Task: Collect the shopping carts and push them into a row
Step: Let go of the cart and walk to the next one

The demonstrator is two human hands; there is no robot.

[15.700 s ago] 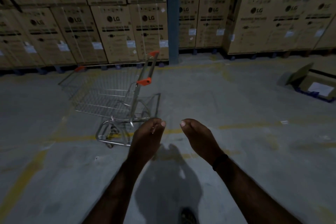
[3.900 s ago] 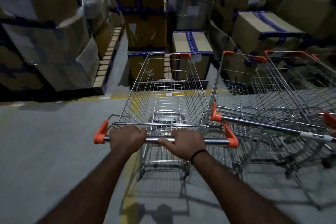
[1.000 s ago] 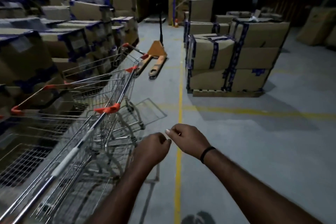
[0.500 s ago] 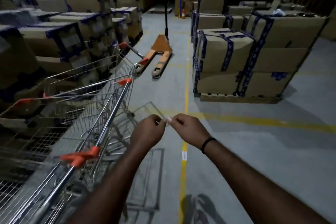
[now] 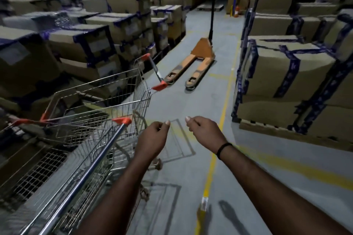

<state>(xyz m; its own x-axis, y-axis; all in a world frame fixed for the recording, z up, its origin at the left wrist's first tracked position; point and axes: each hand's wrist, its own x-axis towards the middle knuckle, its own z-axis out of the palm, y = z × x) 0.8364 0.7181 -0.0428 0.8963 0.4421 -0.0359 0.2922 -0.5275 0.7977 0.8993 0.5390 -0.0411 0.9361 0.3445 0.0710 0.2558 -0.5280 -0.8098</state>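
Wire shopping carts with orange handle ends stand side by side along my left. The nearest cart [image 5: 80,177] has its steel handle bar running from the bottom left up to an orange cap. A farther cart [image 5: 118,89] stands beyond it, its handle toward the aisle. My left hand [image 5: 152,139] hovers in the air just right of the nearest cart, fingers loosely curled, holding nothing. My right hand [image 5: 204,131] is a short gap to its right, also loosely curled and empty, with a black band on the wrist.
An orange pallet jack [image 5: 194,63] lies ahead in the aisle. Taped cardboard boxes on a pallet [image 5: 286,82] stand to the right, more stacked boxes [image 5: 91,30] behind the carts. A yellow floor line [image 5: 219,129] runs down the grey floor.
My hands were touching at the fingertips half a second ago and have now drawn apart. The view has moved forward along the carts; about four seconds ago both hands gripped a cart handle.
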